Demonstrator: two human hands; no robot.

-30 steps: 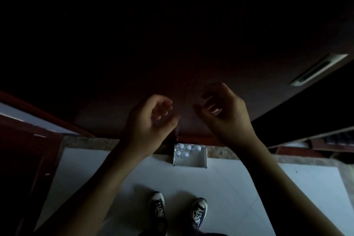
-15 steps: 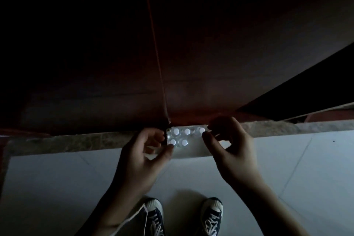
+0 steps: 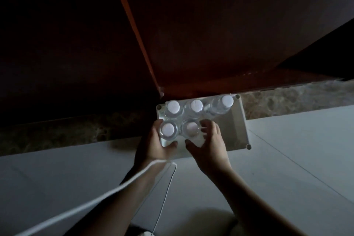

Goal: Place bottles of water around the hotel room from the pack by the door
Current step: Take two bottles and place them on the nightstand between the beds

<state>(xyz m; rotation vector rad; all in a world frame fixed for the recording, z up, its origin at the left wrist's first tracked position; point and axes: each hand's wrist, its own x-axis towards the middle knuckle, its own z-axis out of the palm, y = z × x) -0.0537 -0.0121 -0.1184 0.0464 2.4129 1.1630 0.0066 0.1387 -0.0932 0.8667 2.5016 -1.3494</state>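
A dim view straight down at a pale tiled floor (image 3: 287, 168) beside a dark reddish door (image 3: 210, 34). A grey open-topped box (image 3: 240, 130) holds five clear water bottles with white caps. The left hand (image 3: 153, 145) wraps around the front-left bottle (image 3: 168, 131). The right hand (image 3: 209, 145) curls around the bottle beside it (image 3: 191, 129). Three bottles stand in the back row (image 3: 196, 105). A white cord (image 3: 92, 201) crosses the left forearm.

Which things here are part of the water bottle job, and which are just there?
Job:
- left hand, gripping the front left bottle
- right hand, fingers round the front middle bottle
- three back-row bottles
- box holding them

Just there:
- white cord across the left forearm
- dark door
- floor tiles
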